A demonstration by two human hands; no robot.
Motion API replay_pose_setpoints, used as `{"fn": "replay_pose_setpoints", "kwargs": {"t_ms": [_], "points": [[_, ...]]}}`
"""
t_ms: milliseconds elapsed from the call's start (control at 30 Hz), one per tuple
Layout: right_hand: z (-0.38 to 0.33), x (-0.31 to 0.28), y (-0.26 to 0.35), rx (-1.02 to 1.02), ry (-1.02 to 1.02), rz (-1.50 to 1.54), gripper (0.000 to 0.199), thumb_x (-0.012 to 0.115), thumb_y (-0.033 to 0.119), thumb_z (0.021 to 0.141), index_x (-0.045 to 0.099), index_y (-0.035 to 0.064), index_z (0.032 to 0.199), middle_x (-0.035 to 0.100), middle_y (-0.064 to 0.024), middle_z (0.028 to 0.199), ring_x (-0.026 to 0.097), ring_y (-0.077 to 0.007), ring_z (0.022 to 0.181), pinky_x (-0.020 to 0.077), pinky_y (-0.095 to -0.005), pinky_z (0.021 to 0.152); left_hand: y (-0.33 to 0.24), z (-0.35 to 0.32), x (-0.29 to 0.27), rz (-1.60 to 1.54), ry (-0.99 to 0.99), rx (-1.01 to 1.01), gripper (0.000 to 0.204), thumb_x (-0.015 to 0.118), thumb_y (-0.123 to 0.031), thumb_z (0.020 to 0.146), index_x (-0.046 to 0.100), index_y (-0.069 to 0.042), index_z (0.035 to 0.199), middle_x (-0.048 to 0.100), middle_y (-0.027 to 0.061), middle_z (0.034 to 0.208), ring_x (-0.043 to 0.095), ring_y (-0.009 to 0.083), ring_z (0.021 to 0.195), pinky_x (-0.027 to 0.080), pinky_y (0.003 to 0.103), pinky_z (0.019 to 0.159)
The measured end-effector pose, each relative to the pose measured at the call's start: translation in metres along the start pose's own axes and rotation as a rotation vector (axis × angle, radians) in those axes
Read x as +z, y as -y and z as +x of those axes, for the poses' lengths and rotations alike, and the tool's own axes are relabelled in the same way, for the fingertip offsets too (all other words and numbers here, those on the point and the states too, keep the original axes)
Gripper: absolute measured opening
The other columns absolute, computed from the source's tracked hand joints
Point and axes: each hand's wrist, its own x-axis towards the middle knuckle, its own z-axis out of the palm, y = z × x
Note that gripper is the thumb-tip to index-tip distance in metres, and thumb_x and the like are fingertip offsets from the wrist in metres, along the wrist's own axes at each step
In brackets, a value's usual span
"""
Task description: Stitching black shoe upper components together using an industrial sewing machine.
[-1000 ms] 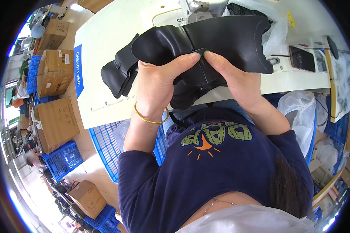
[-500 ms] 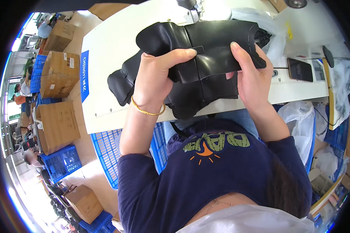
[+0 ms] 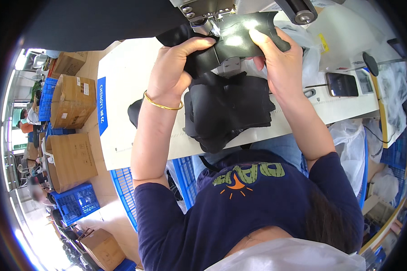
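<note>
A black leather-like piece with a seam across its middle is stretched between my two hands. My left hand grips its left part, thumb on top close to the seam. On the right, my right hand pinches the piece, its thumb on the upper face and its fingers partly hidden beneath. The seam area lies at the presser foot of a sewing machine; whether the foot presses on it I cannot tell. Nearer to me, a stack of similar black pieces rests on the white table.
A phone lies on the table's right side, near clear plastic bags. Blue crates and cardboard boxes stand on the floor to the left. Another blue crate is below the table's front edge.
Both hands have carried the black piece away from me, off the stack and up to the sewing machine's foot. My view has shifted, so more of the machine head shows and the stack is uncovered.
</note>
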Motion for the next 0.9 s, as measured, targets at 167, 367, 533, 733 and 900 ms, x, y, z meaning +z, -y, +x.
{"fn": "replay_pose_setpoints", "kwargs": {"t_ms": [167,367,533,733,900], "points": [[0.0027,0.0006,-0.0017,-0.033,-0.016,0.051,0.012,0.062,0.009,0.085,0.063,-0.0024,0.084,0.061,-0.0048,0.066,0.048,-0.0073,0.045,0.037,-0.0214,0.043,-0.0029,0.0016,0.0032,0.035,-0.006,0.013,0.014,0.067,0.005,0.075,0.068,0.004,0.089,0.067,0.0095,0.085,0.065,0.0171,0.077,0.054,0.028,0.071],[0.0018,-0.0019,-0.0024,-0.014,0.0,0.03,0.013,0.064,0.01,0.085,0.062,-0.0023,0.084,0.061,-0.005,0.067,0.049,-0.0074,0.046,0.0376,-0.0217,0.043,-0.0046,0.0027,0.0019,0.089,0.005,0.05,0.014,0.068,0.005,0.074,0.068,0.003,0.088,0.067,0.009,0.085,0.065,0.0172,0.077,0.053,0.028,0.071],[0.0012,-0.0017,-0.0032,-0.012,-0.003,0.032,0.014,0.064,0.011,0.085,0.062,-0.0023,0.084,0.061,-0.0059,0.065,0.049,-0.0071,0.045,0.035,-0.021,0.042,-0.0057,0.0022,0.0033,0.103,0.005,0.04,0.013,0.069,0.005,0.074,0.068,0.002,0.087,0.067,0.0086,0.084,0.065,0.0169,0.077,0.053,0.027,0.071],[0.0013,-0.002,-0.0043,-0.019,-0.009,0.024,0.013,0.063,0.011,0.085,0.062,-0.002,0.085,0.062,-0.0061,0.065,0.048,-0.0071,0.045,0.0346,-0.0211,0.042,-0.0061,0.0023,0.0036,0.116,-0.009,0.027,0.014,0.069,0.005,0.073,0.068,0.002,0.087,0.067,0.0086,0.083,0.065,0.0171,0.076,0.052,0.027,0.072],[-0.0007,-0.0007,-0.0019,-0.021,0.008,0.027,0.013,0.063,0.011,0.085,0.063,-0.0016,0.09,0.061,-0.0054,0.067,0.047,-0.0074,0.047,0.0337,-0.0212,0.044,-0.0051,0.0036,0.0011,0.102,0.027,0.06,0.015,0.069,0.006,0.073,0.068,0.002,0.087,0.067,0.0083,0.084,0.065,0.0172,0.076,0.053,0.028,0.072]]}}
